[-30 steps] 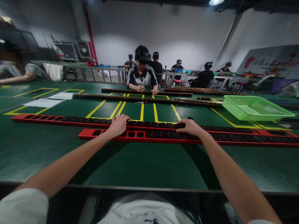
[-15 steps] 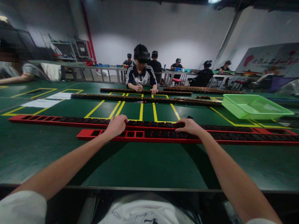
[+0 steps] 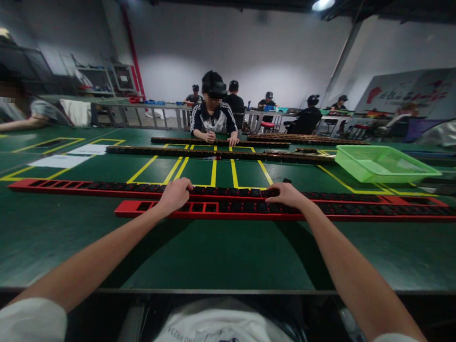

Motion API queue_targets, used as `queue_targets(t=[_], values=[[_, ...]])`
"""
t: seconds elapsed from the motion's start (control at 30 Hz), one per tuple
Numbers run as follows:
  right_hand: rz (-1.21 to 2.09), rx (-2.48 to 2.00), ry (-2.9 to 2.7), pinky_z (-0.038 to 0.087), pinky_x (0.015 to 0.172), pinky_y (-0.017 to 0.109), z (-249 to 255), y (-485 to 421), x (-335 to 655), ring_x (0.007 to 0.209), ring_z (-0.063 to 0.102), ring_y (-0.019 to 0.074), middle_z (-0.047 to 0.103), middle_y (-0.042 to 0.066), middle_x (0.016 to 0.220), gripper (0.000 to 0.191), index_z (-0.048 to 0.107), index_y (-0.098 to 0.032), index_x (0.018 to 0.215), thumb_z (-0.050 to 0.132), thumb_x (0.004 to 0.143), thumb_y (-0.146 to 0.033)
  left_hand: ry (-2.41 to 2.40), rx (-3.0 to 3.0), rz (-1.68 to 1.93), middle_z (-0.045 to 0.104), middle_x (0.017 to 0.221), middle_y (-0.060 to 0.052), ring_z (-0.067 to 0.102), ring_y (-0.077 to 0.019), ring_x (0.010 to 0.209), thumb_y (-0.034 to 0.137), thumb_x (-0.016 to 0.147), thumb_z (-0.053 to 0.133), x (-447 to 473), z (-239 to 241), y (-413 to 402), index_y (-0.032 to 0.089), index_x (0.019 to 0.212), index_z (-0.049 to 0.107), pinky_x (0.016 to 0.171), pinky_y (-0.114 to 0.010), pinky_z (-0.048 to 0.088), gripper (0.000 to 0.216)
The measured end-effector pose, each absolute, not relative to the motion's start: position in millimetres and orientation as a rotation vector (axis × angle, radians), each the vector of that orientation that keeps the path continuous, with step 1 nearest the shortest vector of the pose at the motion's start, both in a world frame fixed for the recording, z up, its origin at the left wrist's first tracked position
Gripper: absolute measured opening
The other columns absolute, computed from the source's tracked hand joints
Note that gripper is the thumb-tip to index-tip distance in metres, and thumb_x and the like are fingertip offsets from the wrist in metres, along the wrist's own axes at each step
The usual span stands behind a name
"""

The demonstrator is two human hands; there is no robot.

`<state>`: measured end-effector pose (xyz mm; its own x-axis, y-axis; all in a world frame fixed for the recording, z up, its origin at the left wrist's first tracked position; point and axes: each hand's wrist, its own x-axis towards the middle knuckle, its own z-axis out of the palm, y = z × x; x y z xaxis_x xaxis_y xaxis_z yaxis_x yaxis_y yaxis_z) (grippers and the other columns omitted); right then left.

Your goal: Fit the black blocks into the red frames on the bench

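Observation:
Two long red slotted strips lie across the table, with small black square pieces in many slots. My left hand [image 3: 175, 195] rests over the left part of the rear red strip [image 3: 31, 184], fingers curled down and closed. What those fingers hold, if anything, is hidden. Farther right, my right hand [image 3: 287, 194] is bent over the same strip, thumb and fingers closed around a small black piece [image 3: 287, 181] that shows above the knuckles. The front red strip [image 3: 127, 208] passes just below both hands. Bare red slots show at its left end.
A green plastic basket [image 3: 385, 171] stands at the back right. Dark long strips [image 3: 153, 150] lie beyond the yellow tape outlines. White paper sheets [image 3: 63, 160] lie at the left. Across the table, a co-worker [image 3: 214, 116] leans over another dark strip.
The view has shifted slightly, so the strips sit a little lower and farther left. Both hands keep nearly the same pose over the rear red strip.

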<state>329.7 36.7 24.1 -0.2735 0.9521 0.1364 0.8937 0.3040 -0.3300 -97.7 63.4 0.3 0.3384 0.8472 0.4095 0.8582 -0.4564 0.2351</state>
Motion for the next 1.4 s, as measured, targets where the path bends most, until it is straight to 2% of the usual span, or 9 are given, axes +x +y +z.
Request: queue_targets(t=[0.37,0.57,0.8,1.2,1.4], values=[[0.258,-1.672,-2.280,0.051,0.095,0.039,25,37,330,0.104,0.067,0.0289,0.073,0.012,0.114,0.048,0.074,-0.016,0.113,0.077,0.074,-0.043,-1.596,-2.558,-0.776,0.072,0.105,-0.006,0.065,-0.0247,0.100,0.007,0.080,0.047,-99,-2,66,0.021,0.085,0.067,0.092,-0.040,0.051,0.024],[0.235,-1.684,-2.279,0.051,0.095,0.041,23,38,330,0.102,0.068,0.0296,0.073,0.012,0.113,0.047,0.074,-0.016,0.112,0.078,0.073,-0.043,-1.419,-2.638,-0.735,0.071,0.107,-0.006,0.064,-0.0242,0.104,0.009,0.083,0.046,-96,-4,66,0.020,0.099,0.067,0.100,-0.043,0.047,0.029],[0.237,-1.680,-2.267,0.051,0.096,0.040,22,39,331,0.103,0.067,0.0298,0.073,0.011,0.114,0.045,0.075,-0.019,0.111,0.078,0.073,-0.043,-1.387,-2.684,-0.769,0.073,0.108,-0.005,0.065,-0.0230,0.104,0.010,0.081,0.047,-98,-7,70,0.021,0.093,0.071,0.102,-0.042,0.048,0.029],[0.267,-1.667,-2.257,0.051,0.097,0.041,22,39,332,0.105,0.067,0.0297,0.073,0.012,0.114,0.047,0.074,-0.017,0.112,0.078,0.073,-0.043,-1.451,-2.599,-0.633,0.074,0.094,-0.004,0.066,-0.0239,0.095,0.006,0.079,0.047,-87,5,63,0.021,0.083,0.071,0.098,-0.041,0.049,0.029],[0.246,-1.645,-2.281,0.051,0.095,0.040,17,43,335,0.104,0.067,0.0296,0.072,0.014,0.114,0.050,0.073,-0.014,0.114,0.078,0.074,-0.045,-1.329,-2.606,-0.629,0.070,0.099,-0.008,0.064,-0.0248,0.097,0.008,0.082,0.046,-88,-2,63,0.019,0.094,0.066,0.098,-0.044,0.047,0.026]])
